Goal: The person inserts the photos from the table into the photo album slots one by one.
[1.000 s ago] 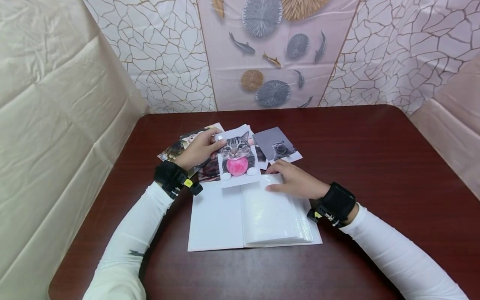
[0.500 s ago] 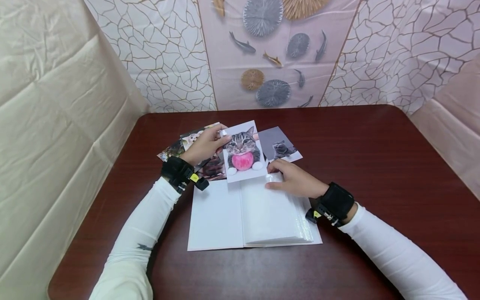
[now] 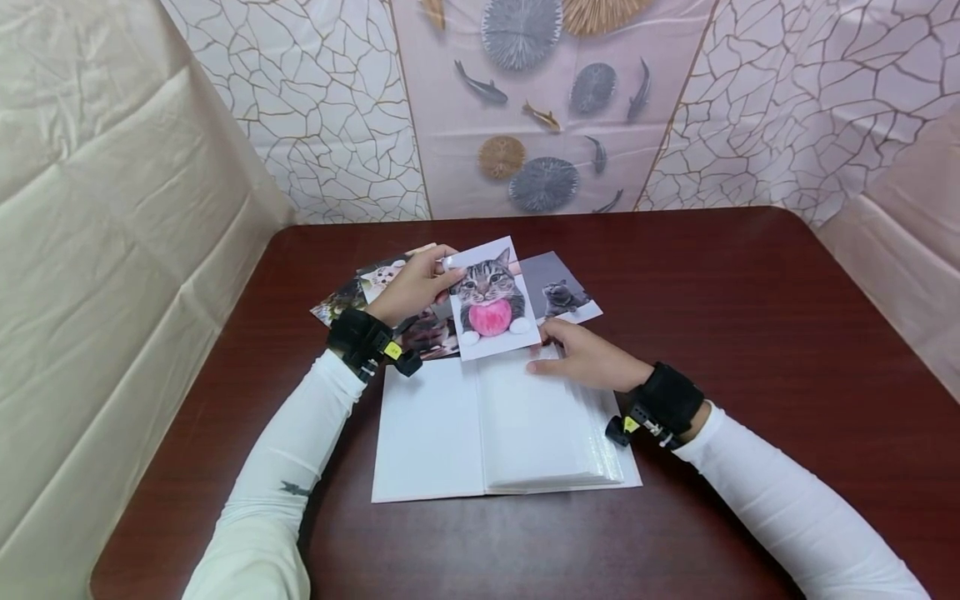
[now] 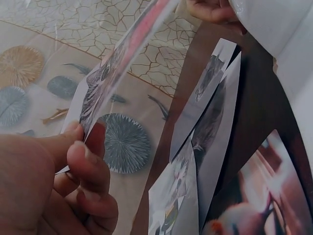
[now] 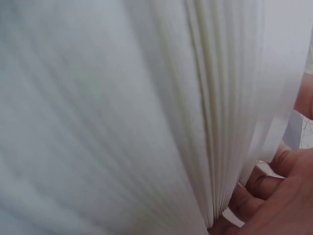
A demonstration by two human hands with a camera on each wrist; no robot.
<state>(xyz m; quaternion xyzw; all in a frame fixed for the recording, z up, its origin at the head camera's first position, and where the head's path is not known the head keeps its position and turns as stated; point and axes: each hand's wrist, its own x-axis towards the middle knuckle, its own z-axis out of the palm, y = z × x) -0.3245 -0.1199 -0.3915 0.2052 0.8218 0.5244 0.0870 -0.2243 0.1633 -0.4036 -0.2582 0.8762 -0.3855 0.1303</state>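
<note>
My left hand [image 3: 414, 287] pinches a photo of a tabby cat with a pink ball [image 3: 491, 304] between thumb and fingers. The print is raised over the top edge of an open photo album [image 3: 427, 433]; edge-on, the same photo [image 4: 115, 68] shows in the left wrist view. At the album's upper edge, my right hand [image 3: 588, 358] holds the clear sleeve pages [image 3: 547, 425], thumb in front and other fingers behind. Fanned page edges [image 5: 215, 98] fill most of the right wrist view, with that hand [image 5: 279, 196] at lower right.
Several loose photos [image 3: 343, 302] lie overlapping behind the album on the left. A grey photo of a cat [image 3: 546, 275] lies to the right of the held print. Everything rests on a dark red-brown table [image 3: 750, 333], with patterned cloth [image 3: 337, 108] hanging behind it.
My left hand has carried the cat photo right and slightly up, away from the album's left cover. The right hand has stayed at the pages' upper edge.
</note>
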